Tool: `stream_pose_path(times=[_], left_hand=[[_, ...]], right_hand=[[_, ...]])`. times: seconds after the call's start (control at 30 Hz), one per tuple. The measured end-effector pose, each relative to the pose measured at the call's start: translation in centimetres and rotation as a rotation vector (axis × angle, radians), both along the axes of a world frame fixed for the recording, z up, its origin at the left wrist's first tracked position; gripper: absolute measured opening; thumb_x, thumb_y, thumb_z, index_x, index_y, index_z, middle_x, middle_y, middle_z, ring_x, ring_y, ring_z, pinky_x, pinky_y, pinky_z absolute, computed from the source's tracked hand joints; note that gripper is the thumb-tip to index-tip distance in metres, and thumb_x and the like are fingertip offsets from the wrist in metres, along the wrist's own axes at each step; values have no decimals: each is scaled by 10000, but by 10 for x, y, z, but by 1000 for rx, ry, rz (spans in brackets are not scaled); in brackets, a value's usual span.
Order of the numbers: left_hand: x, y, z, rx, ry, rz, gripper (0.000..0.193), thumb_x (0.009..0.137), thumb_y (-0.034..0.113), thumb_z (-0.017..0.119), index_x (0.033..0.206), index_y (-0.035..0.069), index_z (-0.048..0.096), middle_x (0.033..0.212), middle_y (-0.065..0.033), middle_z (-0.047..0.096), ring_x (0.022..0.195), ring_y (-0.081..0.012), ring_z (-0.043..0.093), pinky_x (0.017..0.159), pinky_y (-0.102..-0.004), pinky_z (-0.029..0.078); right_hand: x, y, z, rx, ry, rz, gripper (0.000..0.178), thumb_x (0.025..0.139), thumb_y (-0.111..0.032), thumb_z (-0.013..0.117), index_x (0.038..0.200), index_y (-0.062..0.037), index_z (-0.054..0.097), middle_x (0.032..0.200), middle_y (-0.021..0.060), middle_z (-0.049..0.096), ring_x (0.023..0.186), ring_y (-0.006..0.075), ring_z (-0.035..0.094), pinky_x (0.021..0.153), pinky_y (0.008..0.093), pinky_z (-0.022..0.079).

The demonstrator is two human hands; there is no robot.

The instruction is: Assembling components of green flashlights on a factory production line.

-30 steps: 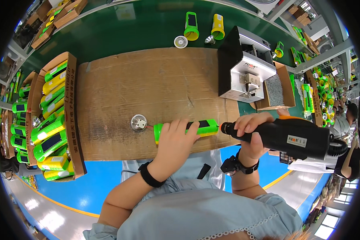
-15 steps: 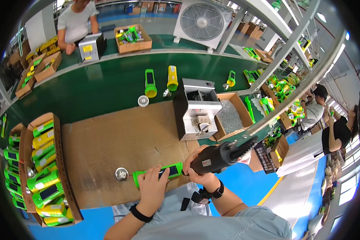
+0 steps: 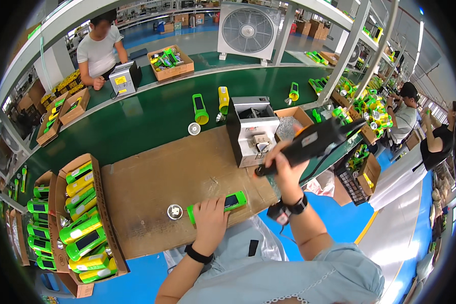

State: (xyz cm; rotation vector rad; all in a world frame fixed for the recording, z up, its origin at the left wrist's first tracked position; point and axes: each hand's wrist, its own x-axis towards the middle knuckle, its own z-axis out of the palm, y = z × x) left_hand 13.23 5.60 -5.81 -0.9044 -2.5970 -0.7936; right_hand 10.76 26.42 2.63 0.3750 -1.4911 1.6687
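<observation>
Head view: green flashlight body (image 3: 232,201) under my left hand (image 3: 211,219), electric screwdriver (image 3: 315,140) in my right hand (image 3: 288,173).
Left fingers curl over the body on the cardboard sheet (image 3: 152,177), beside the reflector (image 3: 175,212); right fingers wrap the screwdriver, tip near the screw feeder (image 3: 242,147).

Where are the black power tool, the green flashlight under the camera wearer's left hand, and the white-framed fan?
Black power tool (image 3: 318,137): head view, on its blurred body.
Green flashlight (image 3: 232,201): head view, on its dark panel.
White-framed fan (image 3: 248,31): head view, on its hub.
</observation>
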Motion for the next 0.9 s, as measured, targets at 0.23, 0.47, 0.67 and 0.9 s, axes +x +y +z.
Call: stream_pose_path(times=[0.23,0.47,0.67,0.9], left_hand=[[0,-2,-6,33,49,-49,439,745,123,653,1164,33,556,1071,-110,568,977,-291,512,894,-425,345],[3,1,-3,25,11,-20,437,747,136,659,1155,30,543,1078,-117,551,1010,-304,489,897,-440,347],[-7,19,-5,91,-44,-49,502,719,197,702,1160,31,528,1060,-122,548,1015,-309,486,893,-426,355],[-6,26,-16,31,-22,-18,497,702,262,721,1134,71,565,1033,-76,565,946,-256,527,853,-388,366]], right_hand=[[-60,42,10,67,-75,-274,412,730,11,639,1098,-16,458,759,15,558,624,81,545,583,231,463],[-71,44,5,148,-185,-290,373,727,15,619,1055,-48,455,723,21,536,565,101,524,529,266,457],[-20,2,5,-38,-235,78,586,761,27,540,1291,17,289,635,81,514,493,174,521,502,300,460],[6,-25,-21,59,-160,145,611,792,55,514,1317,-23,212,703,107,502,529,194,526,537,331,472]])
